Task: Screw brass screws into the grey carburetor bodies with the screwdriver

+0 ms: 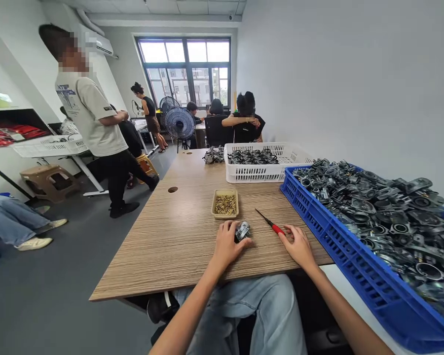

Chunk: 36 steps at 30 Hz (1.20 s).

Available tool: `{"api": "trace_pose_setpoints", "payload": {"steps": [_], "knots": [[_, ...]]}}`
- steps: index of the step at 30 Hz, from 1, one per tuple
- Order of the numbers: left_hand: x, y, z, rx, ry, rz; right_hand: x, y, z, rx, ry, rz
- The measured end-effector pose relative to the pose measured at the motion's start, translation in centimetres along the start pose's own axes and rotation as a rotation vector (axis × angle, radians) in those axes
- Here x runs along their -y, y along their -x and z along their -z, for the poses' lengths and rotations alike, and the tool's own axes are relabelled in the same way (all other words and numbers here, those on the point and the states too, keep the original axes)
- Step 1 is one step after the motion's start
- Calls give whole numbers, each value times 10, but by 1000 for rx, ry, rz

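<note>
My left hand (229,244) is curled around a small grey metal casting (242,230) resting on the wooden table; the palm side of the part is hidden. To its right lies a screwdriver (274,227) with a red handle and dark shaft, its tip pointing away and left. My right hand (296,244) lies at the handle's near end, fingers apart and thumb close to the handle; whether they touch I cannot tell. Just beyond my left hand stands a beige tray (213,211) with many small brass-coloured screw-like pieces (225,204) in it.
A blue crate (318,224) heaped with metal castings (385,207) borders the table on the right. Behind it stands a white basket (255,173) of similar parts, beside a small pile (213,155). A person (247,121) sits at the far end; another (96,118) stands left.
</note>
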<state>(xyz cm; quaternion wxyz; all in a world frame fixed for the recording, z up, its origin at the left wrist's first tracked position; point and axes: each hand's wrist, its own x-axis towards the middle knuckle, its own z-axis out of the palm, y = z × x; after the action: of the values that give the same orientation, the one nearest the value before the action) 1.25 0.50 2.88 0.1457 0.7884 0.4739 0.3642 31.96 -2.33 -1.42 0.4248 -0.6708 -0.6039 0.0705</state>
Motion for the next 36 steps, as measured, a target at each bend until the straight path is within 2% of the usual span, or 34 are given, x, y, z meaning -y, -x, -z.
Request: {"api": "trace_pose_setpoints", "payload": {"steps": [2,5,9,13,17,22,36], "knots": [[3,-14,12,-22,-9,-35,-3,0,-3,5,17,28],[16,-52,33,-31,-64,-64,-4,3,-5,7,34,64],[41,-111,52,137,-356,10,-4,5,-5,5,64,99],[63,-144,53,235,-456,60,-4,5,-6,-10,83,118],[72,-155,45,307,-545,86,-5,4,-8,-22,86,127],[74,-161,35,343,-625,95,-6,4,-9,-24,88,130],[79,-169,34,435,-659,-65,-3,4,-8,-28,92,124]]}}
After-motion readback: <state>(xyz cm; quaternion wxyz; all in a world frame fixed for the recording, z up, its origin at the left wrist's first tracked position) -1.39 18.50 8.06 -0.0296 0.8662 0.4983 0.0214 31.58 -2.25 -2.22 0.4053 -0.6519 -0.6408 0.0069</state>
